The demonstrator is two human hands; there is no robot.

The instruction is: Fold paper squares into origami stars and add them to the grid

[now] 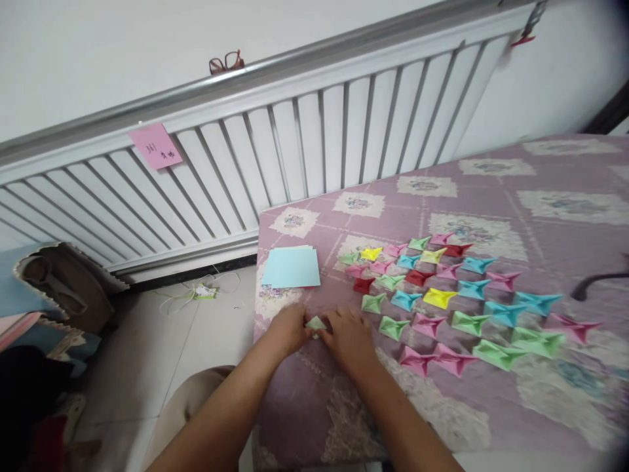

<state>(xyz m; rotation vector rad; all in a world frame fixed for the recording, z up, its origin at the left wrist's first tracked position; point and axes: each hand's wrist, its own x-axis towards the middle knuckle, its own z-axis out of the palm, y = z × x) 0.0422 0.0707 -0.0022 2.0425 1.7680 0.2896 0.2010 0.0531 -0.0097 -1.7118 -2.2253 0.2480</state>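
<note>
A small, pale green folded paper piece [316, 324] is held low over the patterned mauve counter [295, 400].

We are seeing soft, muted light spreading over the wall [118, 59], with deep shadow pooling toward eight o'clock. The lens is bowing the tablecloth's [550, 169] far edge and darkening the two o'clock corner, while blur is softening the folded papers [538, 341] toward four o'clock.

Dark cable [595, 279], perhaps, cut off.

head-worn view, looking forward and down, hands [317, 334] fairly near
</note>
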